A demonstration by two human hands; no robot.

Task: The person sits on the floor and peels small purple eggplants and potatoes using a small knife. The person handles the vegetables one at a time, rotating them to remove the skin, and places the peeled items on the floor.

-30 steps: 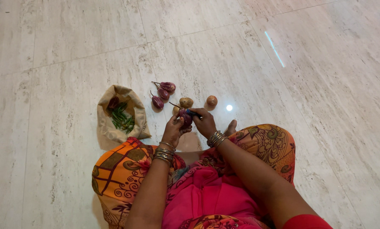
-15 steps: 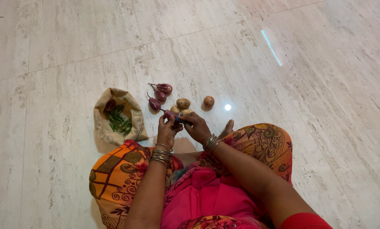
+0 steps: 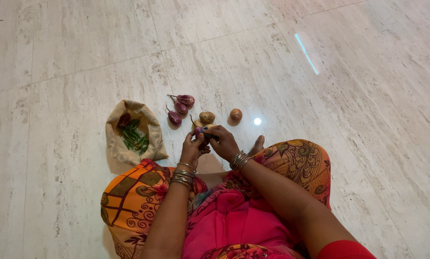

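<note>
Pale marble floor (image 3: 320,144) in large tiles, thin grout lines. Glossy, it mirrors a round lamp glare (image 3: 257,121) and a streak (image 3: 306,53).

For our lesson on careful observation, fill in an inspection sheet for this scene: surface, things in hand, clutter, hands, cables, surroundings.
Surface: pale marble floor, glossy, with a bright light reflection.
Things in hand: small purple eggplant held between both hands; a dark slim tool at the right fingers, too small to identify.
Clutter: three loose eggplants and brown potatoes on the floor ahead; open cloth bag holding green chillies and one eggplant, at the left.
Hands: left hand grips the eggplant; right hand meets it from the right; both wrists wear bangles.
Cables: nothing seen.
Surroundings: person seated on the floor in bright patterned clothing; nothing else seen.
</note>
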